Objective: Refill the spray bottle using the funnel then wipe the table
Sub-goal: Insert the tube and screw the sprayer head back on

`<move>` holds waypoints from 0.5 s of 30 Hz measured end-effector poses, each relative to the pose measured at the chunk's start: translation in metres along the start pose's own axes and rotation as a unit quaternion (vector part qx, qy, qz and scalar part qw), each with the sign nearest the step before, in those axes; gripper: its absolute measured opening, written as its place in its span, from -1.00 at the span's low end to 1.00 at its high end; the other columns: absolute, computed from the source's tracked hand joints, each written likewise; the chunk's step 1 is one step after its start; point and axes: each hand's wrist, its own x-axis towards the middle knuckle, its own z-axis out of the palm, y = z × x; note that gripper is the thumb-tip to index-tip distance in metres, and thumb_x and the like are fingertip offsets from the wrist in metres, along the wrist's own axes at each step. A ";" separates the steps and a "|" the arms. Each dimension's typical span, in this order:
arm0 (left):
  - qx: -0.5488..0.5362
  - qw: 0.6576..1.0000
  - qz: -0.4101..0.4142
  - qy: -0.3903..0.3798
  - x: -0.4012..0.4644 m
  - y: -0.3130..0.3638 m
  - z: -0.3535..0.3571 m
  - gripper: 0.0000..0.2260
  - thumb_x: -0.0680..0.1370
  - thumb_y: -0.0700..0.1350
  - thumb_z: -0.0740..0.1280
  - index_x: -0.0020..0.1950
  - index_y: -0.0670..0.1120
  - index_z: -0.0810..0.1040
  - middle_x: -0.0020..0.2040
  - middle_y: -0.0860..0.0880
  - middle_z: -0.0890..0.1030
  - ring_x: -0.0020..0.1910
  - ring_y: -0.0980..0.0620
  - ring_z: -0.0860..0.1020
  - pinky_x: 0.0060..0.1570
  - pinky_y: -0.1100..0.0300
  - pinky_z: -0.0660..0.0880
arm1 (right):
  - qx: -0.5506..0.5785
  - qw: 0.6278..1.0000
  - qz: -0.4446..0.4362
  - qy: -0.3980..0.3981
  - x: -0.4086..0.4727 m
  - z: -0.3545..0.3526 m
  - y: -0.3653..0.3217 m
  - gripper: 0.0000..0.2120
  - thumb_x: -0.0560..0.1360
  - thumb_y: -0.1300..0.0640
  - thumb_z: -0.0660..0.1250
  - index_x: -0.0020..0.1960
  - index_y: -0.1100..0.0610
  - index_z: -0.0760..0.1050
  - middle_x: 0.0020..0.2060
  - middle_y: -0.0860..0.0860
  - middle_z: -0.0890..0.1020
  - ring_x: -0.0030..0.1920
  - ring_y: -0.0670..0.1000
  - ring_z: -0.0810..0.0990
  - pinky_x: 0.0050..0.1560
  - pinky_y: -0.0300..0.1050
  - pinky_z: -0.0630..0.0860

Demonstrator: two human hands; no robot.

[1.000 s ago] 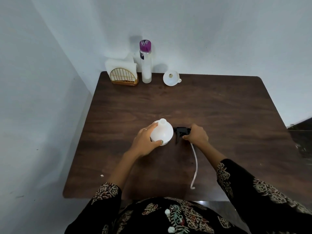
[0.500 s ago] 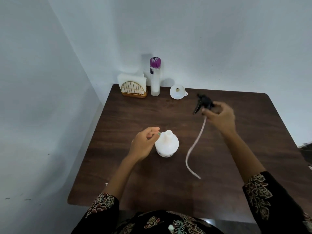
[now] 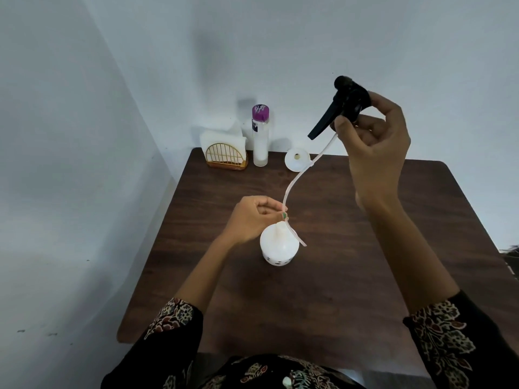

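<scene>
Refill bottle (image 3: 260, 136) label dark and unreadable; spray bottle (image 3: 279, 245) base shows dots

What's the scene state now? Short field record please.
bottle: upright mid-table, uncapped
sprayer: held up by right hand
tube: hangs from sprayer, pinched by left hand near bottle neck, end outside bottle
funnel: at table back edge, unused
refill bottle: back, capped
napkin holder: back left

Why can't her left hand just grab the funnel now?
Probably not yet: the left hand pinches the tube above the white bottle. The path to the funnel at the table's far edge looks free once it lets go.
</scene>
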 end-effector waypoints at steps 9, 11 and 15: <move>0.187 0.961 0.086 0.183 0.013 0.004 -0.004 -0.95 0.46 0.07 0.40 -0.18 0.21 0.55 -0.33 0.32 0.56 -0.22 0.30 0.58 0.21 -0.08 0.43 | 0.001 0.999 -0.052 0.002 -0.016 -0.006 -0.011 -0.58 0.43 0.29 0.43 0.25 0.24 0.40 -0.16 0.03 0.63 -0.20 -0.09 0.65 -0.19 -0.33 0.52; 0.203 0.954 0.097 0.200 0.016 0.001 -0.002 -0.95 0.47 0.06 0.39 -0.16 0.20 0.54 -0.34 0.32 0.53 -0.23 0.32 0.55 0.33 -0.10 0.30 | 0.000 0.999 -0.053 -0.002 -0.019 -0.007 -0.010 -0.57 0.43 0.28 0.44 0.25 0.24 0.41 -0.14 0.02 0.63 -0.16 -0.06 0.66 -0.10 -0.28 0.54; 0.214 0.947 0.104 0.217 0.017 -0.003 0.003 -0.98 0.50 0.02 0.37 -0.11 0.16 0.55 -0.26 0.25 0.57 -0.23 0.32 0.52 0.43 -0.04 0.09 | 0.001 0.999 -0.046 -0.002 -0.025 -0.010 -0.007 -0.59 0.43 0.29 0.44 0.23 0.20 0.41 -0.13 0.01 0.62 -0.12 -0.05 0.66 -0.06 -0.27 0.55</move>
